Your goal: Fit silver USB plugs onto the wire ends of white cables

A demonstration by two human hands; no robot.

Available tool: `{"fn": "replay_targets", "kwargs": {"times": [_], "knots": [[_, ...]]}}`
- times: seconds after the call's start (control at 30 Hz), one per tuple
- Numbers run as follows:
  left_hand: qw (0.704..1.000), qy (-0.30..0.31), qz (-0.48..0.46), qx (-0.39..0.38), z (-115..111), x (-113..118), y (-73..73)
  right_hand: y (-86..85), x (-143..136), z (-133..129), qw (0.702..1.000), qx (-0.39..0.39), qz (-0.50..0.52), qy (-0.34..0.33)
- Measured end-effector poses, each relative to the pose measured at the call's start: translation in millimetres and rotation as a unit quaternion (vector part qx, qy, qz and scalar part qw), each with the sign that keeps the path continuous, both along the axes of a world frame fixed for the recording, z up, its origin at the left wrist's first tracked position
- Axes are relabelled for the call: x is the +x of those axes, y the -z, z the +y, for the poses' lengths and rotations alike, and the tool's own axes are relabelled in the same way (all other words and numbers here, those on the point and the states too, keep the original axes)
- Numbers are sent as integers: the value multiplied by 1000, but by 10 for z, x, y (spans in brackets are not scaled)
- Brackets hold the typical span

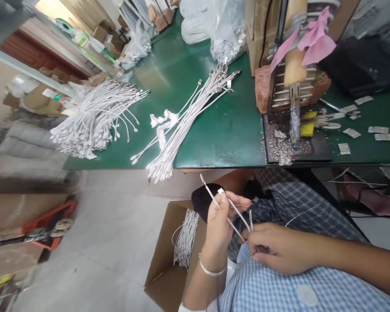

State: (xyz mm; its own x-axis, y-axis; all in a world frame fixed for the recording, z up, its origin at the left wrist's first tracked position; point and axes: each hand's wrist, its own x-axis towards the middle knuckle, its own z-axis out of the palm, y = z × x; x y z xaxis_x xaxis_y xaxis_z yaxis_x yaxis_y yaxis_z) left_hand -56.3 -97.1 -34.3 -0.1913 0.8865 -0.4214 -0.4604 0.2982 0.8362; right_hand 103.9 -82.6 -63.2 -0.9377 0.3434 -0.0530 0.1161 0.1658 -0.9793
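Blue checked clothing [266, 286] sits nearest, with both hands just beyond it. Thumb and fingers of the left hand [220, 223] pinch white cable [211, 192] near its ends, probably to steady them; the right hand [276, 249] grips farther along, seemingly for control. On the green table [211, 145], a cable bundle [188, 125] lies left of the soldering iron [295, 78], which stands tip-down, presumably leaving the hands free.
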Motion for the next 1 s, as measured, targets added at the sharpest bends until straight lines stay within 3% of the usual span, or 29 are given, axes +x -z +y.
{"fn": "replay_targets", "kwargs": {"times": [0.17, 0.3, 0.43, 0.63, 0.73, 0.87, 1.0], "knots": [[1000, 21, -18, 7, -93, 112, 110, -42, 107, 19, 1000, 11, -11, 19], [998, 44, 29, 23, -170, 216, 194, -69, 162, 21, 999, 30, -18, 32], [995, 70, 67, 27, -248, 195, 236, -87, 245, -3, 999, 44, 0, 4], [954, 290, 77, 5, -304, 140, 147, -113, 340, -75, 998, 64, 1, 6], [948, 285, 125, 64, -305, 156, 118, -157, 455, -77, 997, 78, 3, 26], [963, 231, 104, 97, -304, 219, 99, -227, 729, -38, 988, 72, 6, 138], [961, 269, 41, 54, -280, 328, 47, -289, 884, -26, 944, 21, 12, 328]]}}
